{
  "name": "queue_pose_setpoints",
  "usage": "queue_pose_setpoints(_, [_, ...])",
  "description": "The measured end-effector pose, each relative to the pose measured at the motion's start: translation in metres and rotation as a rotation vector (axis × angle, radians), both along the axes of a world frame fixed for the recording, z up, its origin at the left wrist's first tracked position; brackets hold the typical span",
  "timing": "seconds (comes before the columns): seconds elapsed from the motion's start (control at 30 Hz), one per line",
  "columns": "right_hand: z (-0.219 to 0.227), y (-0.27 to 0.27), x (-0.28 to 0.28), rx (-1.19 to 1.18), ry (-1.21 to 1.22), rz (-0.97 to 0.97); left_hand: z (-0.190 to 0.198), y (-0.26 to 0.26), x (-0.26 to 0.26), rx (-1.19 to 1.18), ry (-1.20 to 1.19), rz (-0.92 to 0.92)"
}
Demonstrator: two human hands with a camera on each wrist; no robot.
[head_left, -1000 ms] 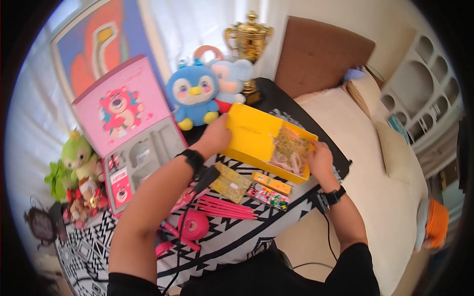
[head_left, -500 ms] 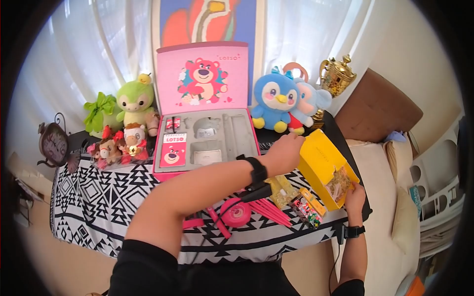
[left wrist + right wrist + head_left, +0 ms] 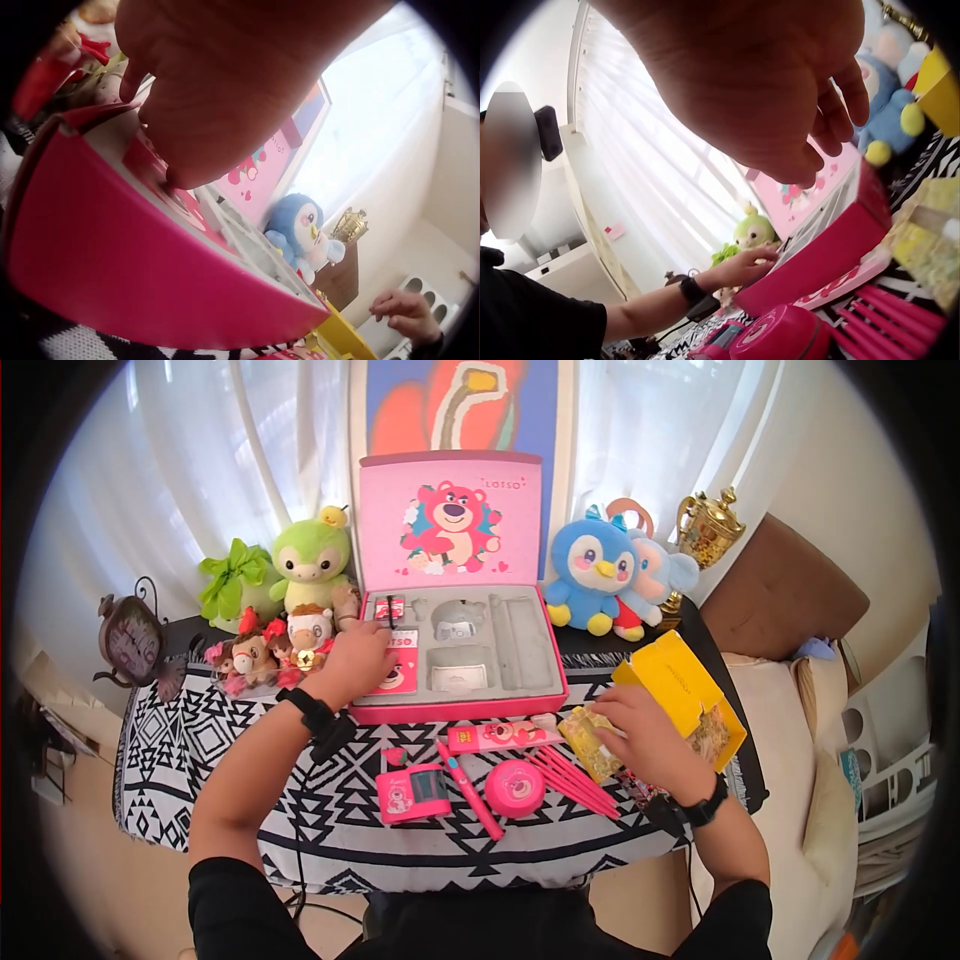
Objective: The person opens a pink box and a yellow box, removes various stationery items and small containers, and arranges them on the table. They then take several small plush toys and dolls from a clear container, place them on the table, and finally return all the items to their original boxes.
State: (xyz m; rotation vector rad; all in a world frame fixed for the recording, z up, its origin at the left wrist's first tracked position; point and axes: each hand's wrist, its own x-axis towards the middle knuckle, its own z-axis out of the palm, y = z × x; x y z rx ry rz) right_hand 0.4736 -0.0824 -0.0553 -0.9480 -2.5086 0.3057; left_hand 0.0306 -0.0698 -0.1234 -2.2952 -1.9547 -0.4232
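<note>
At the left side of a pink gift box (image 3: pixel 460 710) is my left hand (image 3: pixel 360 657). Its thumb rests by the pink bear notebook (image 3: pixel 187 210) in the grey insert, and its fingers lie over the notebook's upper left part. The notebook (image 3: pixel 403 665) is partly hidden by that hand. My right hand (image 3: pixel 645 732) hovers with loose, slightly bent fingers and nothing in them. It overlaps a yellow patterned packet (image 3: pixel 590 745) in the head view. Behind it stands a yellow box (image 3: pixel 675 665) with its lid raised and shredded filler inside.
Along the front lie a pink sharpener-like device (image 3: pixel 410 797), a pink stick with a blue part (image 3: pixel 470 790), a round pink case (image 3: pixel 515 790), pink pencils (image 3: pixel 575 785) and a long pink pack (image 3: pixel 505 735). Plush toys (image 3: pixel 600 575) and a gold trophy (image 3: pixel 710 530) stand behind.
My left hand has left the yellow box and reached across to the notebook in the pink box. My right hand has let go of the yellow box and moved left. The head view has turned.
</note>
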Motion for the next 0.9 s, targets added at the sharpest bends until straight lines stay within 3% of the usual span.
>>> queue_pose_setpoints(0.07, [-0.006, 0.015, -0.038, 0.068, -0.077, 0.186, -0.001, 0.004, 0.003, 0.052, 0.057, -0.014])
queue_pose_setpoints(0.2, [-0.024, 0.050, -0.092, 0.031, -0.177, 0.300, 0.009, 0.014, 0.004, -0.010, 0.142, -0.058])
queue_pose_setpoints(0.27, [-0.033, 0.065, -0.107, -0.050, -0.354, 0.302, 0.009, 0.021, 0.001, -0.026, 0.108, -0.043])
queue_pose_setpoints(0.47, [-0.040, 0.076, -0.106, -0.281, -0.207, 0.282, 0.015, 0.033, 0.000, -0.162, 0.091, 0.003])
queue_pose_setpoints(0.63, [-0.040, 0.075, -0.108, -0.276, -0.196, 0.293, 0.012, 0.048, -0.010, -0.269, 0.042, 0.022])
queue_pose_setpoints(0.7, [-0.041, 0.076, -0.107, -0.264, -0.185, 0.310, 0.010, 0.050, -0.013, -0.185, -0.194, -0.004])
queue_pose_setpoints(0.73, [-0.040, 0.075, -0.108, -0.274, -0.182, 0.307, 0.016, 0.047, -0.011, -0.187, -0.195, 0.002])
queue_pose_setpoints(0.83, [-0.038, 0.076, -0.109, -0.295, -0.177, 0.312, 0.058, 0.024, -0.004, -0.049, -0.313, -0.041])
queue_pose_setpoints(0.9, [-0.040, 0.075, -0.108, -0.319, -0.176, 0.317, 0.084, 0.001, -0.003, -0.035, -0.580, -0.045])
